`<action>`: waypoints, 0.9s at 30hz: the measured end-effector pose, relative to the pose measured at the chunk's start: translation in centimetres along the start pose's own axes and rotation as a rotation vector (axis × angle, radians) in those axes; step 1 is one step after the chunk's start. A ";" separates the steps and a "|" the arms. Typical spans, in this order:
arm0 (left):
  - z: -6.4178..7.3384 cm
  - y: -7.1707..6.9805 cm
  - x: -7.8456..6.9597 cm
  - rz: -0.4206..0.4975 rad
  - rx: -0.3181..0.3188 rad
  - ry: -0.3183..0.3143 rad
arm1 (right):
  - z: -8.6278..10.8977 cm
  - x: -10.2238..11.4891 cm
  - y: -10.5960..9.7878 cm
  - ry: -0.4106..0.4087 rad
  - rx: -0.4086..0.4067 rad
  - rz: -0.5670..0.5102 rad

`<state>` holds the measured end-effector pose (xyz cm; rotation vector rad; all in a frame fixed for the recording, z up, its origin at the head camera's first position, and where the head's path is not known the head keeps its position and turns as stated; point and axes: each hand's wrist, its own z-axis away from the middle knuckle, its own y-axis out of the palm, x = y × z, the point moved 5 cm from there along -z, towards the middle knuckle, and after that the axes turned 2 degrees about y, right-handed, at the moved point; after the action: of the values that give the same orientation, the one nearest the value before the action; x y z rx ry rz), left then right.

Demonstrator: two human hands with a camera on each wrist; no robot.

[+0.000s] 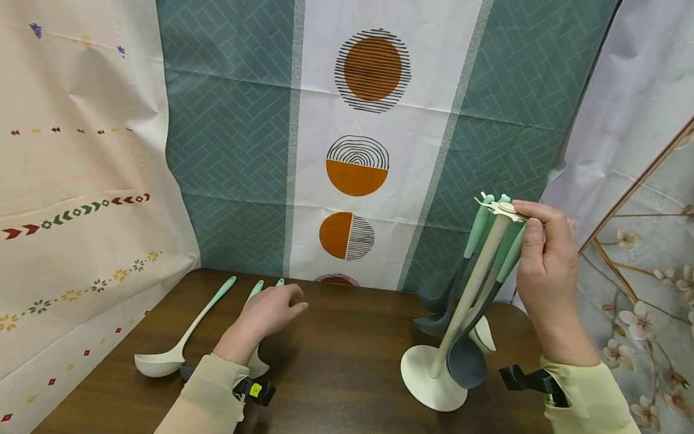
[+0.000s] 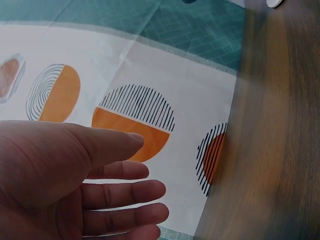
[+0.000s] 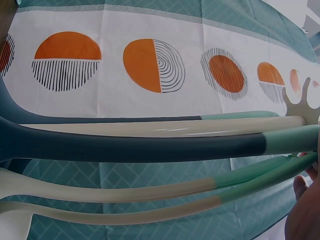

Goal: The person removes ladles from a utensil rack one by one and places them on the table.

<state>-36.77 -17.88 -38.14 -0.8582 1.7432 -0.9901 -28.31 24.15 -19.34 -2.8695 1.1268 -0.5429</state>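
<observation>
On the right of the head view stands a cream utensil stand [image 1: 434, 395] with a round base, a pole and a hooked top. Several mint-handled utensils hang from it, among them a dark grey spoon [image 1: 467, 363] and cream-coloured ones. My right hand [image 1: 550, 277] grips the hooked top [image 1: 504, 209] between thumb and index finger, beside the hanging handles. With fingers loosely extended and nothing in them, my left hand [image 1: 271, 310] hovers over the utensils on the left of the table. It partly hides two mint handles there. Left of it lies a cream ladle [image 1: 162, 363].
The brown wooden table [image 1: 347, 349] ends at a green and white curtain [image 1: 233, 150] with orange circles. A cream patterned cloth [image 1: 81, 181] borders the left, and a flowered cloth [image 1: 645, 289] hangs at the right.
</observation>
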 end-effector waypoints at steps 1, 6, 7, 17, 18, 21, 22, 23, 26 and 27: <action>0.0 0.0 0.0 -0.002 0.000 0.000 | 0.0 0.0 0.0 0.001 0.000 -0.002; -0.1 -0.1 -0.5 0.005 0.001 0.013 | 0.0 0.1 0.0 0.004 -0.002 -0.007; -0.1 -0.2 -0.6 0.011 0.001 0.017 | 0.0 0.1 0.0 0.005 -0.002 -0.006; 0.0 -0.8 -1.9 0.054 -0.010 0.047 | 0.0 -0.2 0.0 0.002 0.013 0.004; 0.1 -0.9 -2.0 0.054 -0.012 0.048 | 0.1 -0.2 0.0 0.002 0.014 0.002; 0.0 -1.0 -2.2 0.053 -0.017 0.053 | 0.0 0.0 0.0 0.002 0.011 0.001; 0.0 -1.0 -2.3 0.054 -0.019 0.056 | 0.0 0.1 0.0 0.000 0.011 0.001; 0.0 -1.0 -2.4 0.054 -0.023 0.058 | 0.0 0.1 0.0 -0.002 0.011 -0.002; 0.0 -1.1 -2.6 0.062 -0.035 0.069 | 0.0 0.3 0.0 -0.006 0.013 -0.006; 0.0 -1.1 -2.7 0.065 -0.040 0.070 | 0.0 0.4 0.0 -0.006 0.013 -0.008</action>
<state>-35.77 -16.00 -36.18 -0.7948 1.8442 -0.9555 -28.10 23.87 -19.21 -2.8639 1.1072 -0.5397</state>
